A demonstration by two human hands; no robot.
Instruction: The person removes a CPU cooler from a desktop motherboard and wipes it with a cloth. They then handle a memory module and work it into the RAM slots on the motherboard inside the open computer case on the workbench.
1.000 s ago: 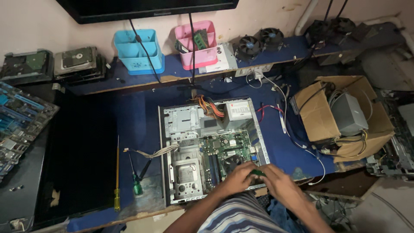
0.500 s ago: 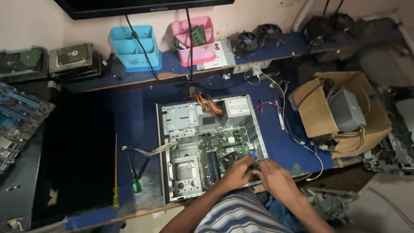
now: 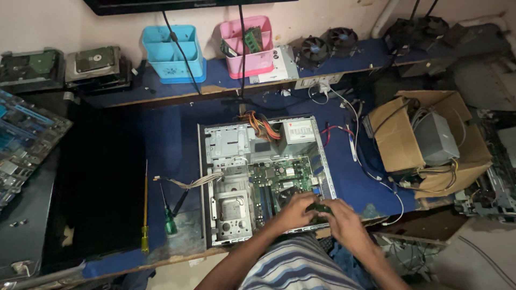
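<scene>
An open grey computer case (image 3: 215, 177) lies flat on the blue bench, its green motherboard (image 3: 282, 180) exposed. Both hands meet at the case's near right corner. My left hand (image 3: 293, 210) and my right hand (image 3: 344, 220) close together around a small dark green part (image 3: 321, 208), partly hidden by the fingers. A bundle of orange and yellow power cables (image 3: 263, 126) runs beside the silver power supply (image 3: 298, 131) at the back of the case.
A yellow-handled screwdriver (image 3: 144, 215) and a green-handled one (image 3: 169, 215) lie left of the case. A blue bin (image 3: 173, 53), a pink bin (image 3: 248, 48) and fans (image 3: 328, 43) stand on the shelf. A cardboard box (image 3: 424, 142) with parts sits right; a circuit board (image 3: 24, 145) far left.
Both hands stay on the small part at the case's near right corner; they have shifted slightly, and the head view has drifted a little.
</scene>
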